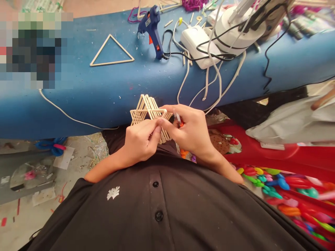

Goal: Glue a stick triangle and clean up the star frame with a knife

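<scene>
A stack of thin wooden sticks joined into layered triangles (149, 101), like a star in outline, is held in front of my body at the table's front edge. My left hand (141, 141) is closed on its near side, thumb against the fingers. Thumb and index finger of my right hand (193, 129) grip the right corner of the top layer, touching my left fingertips. A small grey and orange thing (179, 119) shows behind the right fingers; whether the hand holds it, I cannot tell. A single stick triangle (112, 63) lies flat on the blue table (78, 90).
A blue glue gun (154, 29) stands beyond my hands, beside a white power strip (200, 45) with tangled cords. A white round base (232, 31) is at the back right. Colourful balloon shapes (282, 181) lie low on the right, by a red surface (272, 139).
</scene>
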A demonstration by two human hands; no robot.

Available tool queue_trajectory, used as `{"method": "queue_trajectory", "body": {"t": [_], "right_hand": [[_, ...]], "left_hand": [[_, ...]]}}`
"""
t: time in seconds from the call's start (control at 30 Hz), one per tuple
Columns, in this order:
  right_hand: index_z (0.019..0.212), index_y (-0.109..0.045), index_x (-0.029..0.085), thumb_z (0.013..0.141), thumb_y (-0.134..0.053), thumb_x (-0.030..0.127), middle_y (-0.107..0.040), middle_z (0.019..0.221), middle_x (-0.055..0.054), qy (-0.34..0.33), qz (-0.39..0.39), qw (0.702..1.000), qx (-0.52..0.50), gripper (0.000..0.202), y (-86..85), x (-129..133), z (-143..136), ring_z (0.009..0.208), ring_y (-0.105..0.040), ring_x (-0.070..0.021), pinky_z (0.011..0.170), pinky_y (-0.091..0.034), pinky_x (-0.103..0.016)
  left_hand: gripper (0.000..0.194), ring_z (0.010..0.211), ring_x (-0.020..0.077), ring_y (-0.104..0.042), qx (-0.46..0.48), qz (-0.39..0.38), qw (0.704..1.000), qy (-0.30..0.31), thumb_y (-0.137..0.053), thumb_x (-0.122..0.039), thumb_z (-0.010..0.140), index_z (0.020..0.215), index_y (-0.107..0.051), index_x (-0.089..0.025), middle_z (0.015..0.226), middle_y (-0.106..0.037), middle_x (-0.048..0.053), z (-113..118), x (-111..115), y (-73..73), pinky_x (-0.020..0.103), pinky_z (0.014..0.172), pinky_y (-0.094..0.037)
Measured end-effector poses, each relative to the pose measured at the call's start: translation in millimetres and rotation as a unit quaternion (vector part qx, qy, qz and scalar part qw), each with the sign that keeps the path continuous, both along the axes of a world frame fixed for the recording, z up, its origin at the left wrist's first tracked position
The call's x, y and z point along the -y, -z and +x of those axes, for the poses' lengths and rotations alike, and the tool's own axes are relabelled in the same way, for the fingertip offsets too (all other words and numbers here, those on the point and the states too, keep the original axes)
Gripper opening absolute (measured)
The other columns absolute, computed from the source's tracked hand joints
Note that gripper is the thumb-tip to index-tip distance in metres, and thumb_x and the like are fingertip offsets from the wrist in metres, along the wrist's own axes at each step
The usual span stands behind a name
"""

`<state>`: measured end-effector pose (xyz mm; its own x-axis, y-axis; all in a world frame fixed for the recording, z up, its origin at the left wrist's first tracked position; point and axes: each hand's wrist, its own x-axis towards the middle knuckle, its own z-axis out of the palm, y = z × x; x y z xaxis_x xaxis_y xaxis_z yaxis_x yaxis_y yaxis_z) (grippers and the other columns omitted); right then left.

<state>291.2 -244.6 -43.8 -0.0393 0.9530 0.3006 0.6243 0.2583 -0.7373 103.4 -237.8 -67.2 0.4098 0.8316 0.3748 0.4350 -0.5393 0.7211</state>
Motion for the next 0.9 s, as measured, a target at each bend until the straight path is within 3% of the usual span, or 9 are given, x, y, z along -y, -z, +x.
{"method": "queue_trajectory", "body": {"t": [0.17,0.27,0.33,0.37,0.5,0.6,0.73,0.8,0.9], "right_hand": [[0.102,-0.087,0.019,0.091,-0.076,0.033,-0.069,0.068,0.002,-0.003,-0.005,0.992,-0.129,0.021,2.2,-9,-2,0.055,-0.054,-0.0115,0.057,-0.043,-0.029],[0.105,-0.087,0.020,0.094,-0.078,0.042,-0.064,0.061,0.003,-0.007,-0.043,0.978,-0.202,0.026,-6.0,-10,5,0.053,-0.053,-0.0122,0.053,-0.042,-0.029],[0.105,-0.087,0.023,0.094,-0.080,0.049,-0.062,0.058,0.004,-0.027,-0.083,0.969,-0.233,0.030,-11.8,-11,9,0.049,-0.050,-0.0115,0.048,-0.038,-0.029],[0.104,-0.087,0.024,0.093,-0.081,0.051,-0.061,0.056,0.005,-0.041,-0.097,0.963,-0.246,0.030,-14.0,-13,11,0.046,-0.047,-0.0107,0.046,-0.036,-0.028],[0.100,-0.086,0.024,0.092,-0.082,0.056,-0.074,0.070,0.001,-0.084,-0.136,0.936,-0.315,0.033,-16.2,-21,8,0.045,-0.048,-0.0085,0.043,-0.037,-0.026],[0.102,-0.086,0.022,0.092,-0.080,0.062,-0.082,0.087,-0.003,-0.092,-0.149,0.929,-0.325,0.041,-13.4,-27,0,0.048,-0.051,-0.0085,0.044,-0.040,-0.027],[0.113,-0.087,0.022,0.094,-0.077,0.068,-0.074,0.076,0.000,-0.109,-0.130,0.952,-0.255,0.051,-10.9,-32,-2,0.057,-0.055,-0.0116,0.054,-0.044,-0.029],[0.123,-0.085,0.023,0.095,-0.071,0.074,-0.077,0.087,-0.003,-0.117,-0.094,0.970,-0.192,0.060,-11.0,-32,2,0.071,-0.064,-0.0159,0.066,-0.050,-0.031],[0.130,-0.080,0.025,0.105,-0.046,0.079,-0.079,0.105,-0.007,-0.076,-0.003,0.993,-0.096,0.068,-12.8,-31,7,0.090,-0.070,-0.0210,0.077,-0.052,-0.035]], "left_hand": [[0.041,0.099,0.0294,-0.078,0.017,0.037,0.999,0.001,-0.065,-0.037,0.099,0.133,-0.078,-0.018,0.111,-0.083,0.014,-19,6,12.8,0.041,0.094,-0.062],[0.040,0.080,0.0226,-0.068,0.108,0.097,0.987,-0.066,-0.083,-0.040,0.086,0.123,-0.079,-0.026,0.098,-0.077,0.006,-40,4,21.1,0.038,0.083,-0.060],[0.049,0.081,0.0204,-0.062,0.260,0.144,0.941,-0.160,-0.090,-0.051,0.076,0.118,-0.076,-0.030,0.100,-0.068,0.003,-50,-1,25.6,0.035,0.076,-0.056],[0.061,0.090,0.0219,-0.064,0.329,0.101,0.921,-0.182,-0.089,-0.060,0.076,0.127,-0.072,-0.031,0.112,-0.067,0.004,-51,-4,27.4,0.036,0.079,-0.057],[0.095,0.119,0.0330,-0.074,0.424,-0.218,0.879,-0.001,-0.078,-0.092,0.068,0.137,-0.067,-0.028,0.135,-0.071,0.012,-46,-9,33.0,0.046,0.100,-0.063],[0.093,0.119,0.0392,-0.077,0.417,-0.332,0.839,0.111,-0.093,-0.080,0.059,0.132,-0.070,-0.029,0.117,-0.079,0.008,-42,-4,34.9,0.049,0.101,-0.063],[0.063,0.071,0.0257,-0.074,0.454,-0.387,0.795,0.111,-0.089,-0.058,0.070,0.123,-0.073,-0.029,0.062,-0.062,-0.004,-39,5,32.2,0.051,0.095,-0.066],[0.058,0.048,0.0177,-0.057,0.455,-0.405,0.786,0.103,-0.083,-0.054,0.075,0.126,-0.074,-0.027,0.049,-0.046,-0.010,-39,7,29.4,0.051,0.094,-0.067],[0.066,0.039,0.0156,-0.045,0.432,-0.398,0.805,0.086,-0.081,-0.056,0.075,0.133,-0.074,-0.026,0.044,-0.036,-0.012,-40,7,24.7,0.052,0.089,-0.067]]}}
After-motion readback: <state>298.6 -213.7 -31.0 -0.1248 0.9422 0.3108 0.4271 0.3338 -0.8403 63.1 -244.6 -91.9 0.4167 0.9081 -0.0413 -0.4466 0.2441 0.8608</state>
